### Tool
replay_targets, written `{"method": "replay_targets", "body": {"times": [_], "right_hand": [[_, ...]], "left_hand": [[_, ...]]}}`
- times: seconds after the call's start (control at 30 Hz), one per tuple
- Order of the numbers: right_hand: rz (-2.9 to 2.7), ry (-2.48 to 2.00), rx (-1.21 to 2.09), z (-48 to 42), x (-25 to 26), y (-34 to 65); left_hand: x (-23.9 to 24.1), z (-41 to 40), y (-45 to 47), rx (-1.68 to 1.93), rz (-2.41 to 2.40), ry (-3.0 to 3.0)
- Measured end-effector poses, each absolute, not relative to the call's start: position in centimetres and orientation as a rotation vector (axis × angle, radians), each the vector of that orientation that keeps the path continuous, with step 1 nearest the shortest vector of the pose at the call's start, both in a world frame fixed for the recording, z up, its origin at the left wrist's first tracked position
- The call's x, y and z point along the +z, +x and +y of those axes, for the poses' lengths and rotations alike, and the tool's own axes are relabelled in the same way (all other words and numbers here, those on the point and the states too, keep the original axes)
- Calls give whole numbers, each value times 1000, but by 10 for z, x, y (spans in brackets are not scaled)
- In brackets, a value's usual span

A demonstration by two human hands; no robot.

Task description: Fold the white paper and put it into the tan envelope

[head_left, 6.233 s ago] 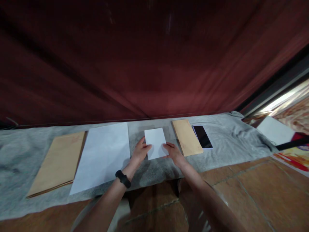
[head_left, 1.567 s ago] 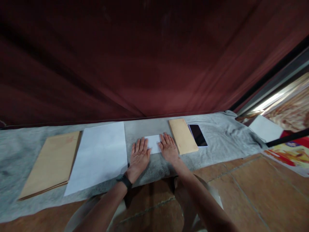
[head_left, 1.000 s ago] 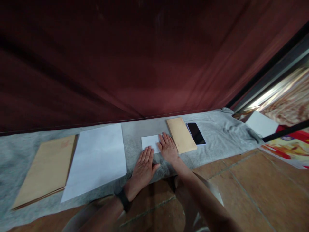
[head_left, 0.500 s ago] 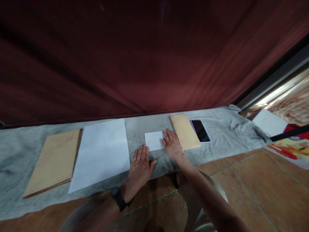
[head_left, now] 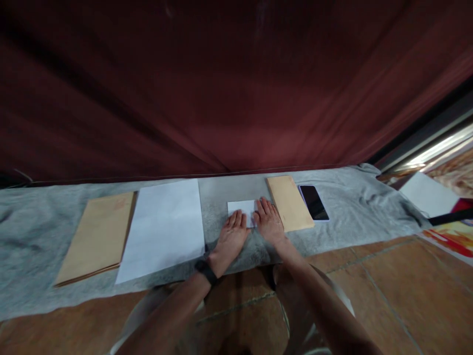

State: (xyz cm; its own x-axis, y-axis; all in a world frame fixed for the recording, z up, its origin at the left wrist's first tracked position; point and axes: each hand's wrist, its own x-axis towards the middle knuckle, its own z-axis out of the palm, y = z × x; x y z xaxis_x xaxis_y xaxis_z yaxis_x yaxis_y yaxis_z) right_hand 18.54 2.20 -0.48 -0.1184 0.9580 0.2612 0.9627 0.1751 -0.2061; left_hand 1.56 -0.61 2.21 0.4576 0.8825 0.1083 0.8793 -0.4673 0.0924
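Observation:
A small white folded paper (head_left: 241, 205) lies flat on the grey cloth (head_left: 219, 195). My left hand (head_left: 232, 236), with a black band on its wrist, rests on the paper's near left part, fingers laid flat. Palm down, my right hand (head_left: 269, 223) presses the right edge of the same paper with fingers stretched out. Both hands hide part of it. Just right of my right hand is a brown envelope (head_left: 291, 204). White paper sheets (head_left: 164, 227) lie to the left of my left hand.
A stack of brown envelopes (head_left: 96, 234) is at the far left, beside the sheets. A dark-screened phone (head_left: 314, 203) lies right of the single envelope. A dark red curtain (head_left: 236, 98) hangs behind the cloth, and a tiled floor (head_left: 399, 281) shows in front.
My left hand has moved up and right from the cloth's near edge onto the small paper. My right hand stays on the paper's right edge. The view has shifted slightly.

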Motion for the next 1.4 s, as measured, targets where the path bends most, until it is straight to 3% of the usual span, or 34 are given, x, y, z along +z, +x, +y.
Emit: {"method": "replay_targets", "body": {"times": [0.17, 0.33, 0.5, 0.67, 0.77, 0.97, 1.23, 1.4], "right_hand": [[-2074, -1863, 18, 20, -2, 186], [-2047, -1871, 85, 21, 0, 185], [-1616, -1765, 589, 36, 11, 189], [-1048, -1365, 1138, 43, 32, 201], [-739, -1110, 1425, 37, 37, 196], [-741, -1109, 1785, 19, 34, 160], [-830, -1248, 1612, 22, 34, 166], [-1239, -1516, 1450, 33, 33, 192]], "left_hand": [[29, 0, 23, 32, 1617, 2674], [28, -6, 30, 107, 1627, 2704], [45, -2, 19, 266, 1653, 2599], [64, 18, -16, 927, 1725, 1826], [61, 27, -23, 1365, 1382, 1128], [42, 15, 8, 1474, 933, 508], [52, 18, -4, 1447, 1120, 557], [55, 35, -37, 1394, 1328, 712]]}}
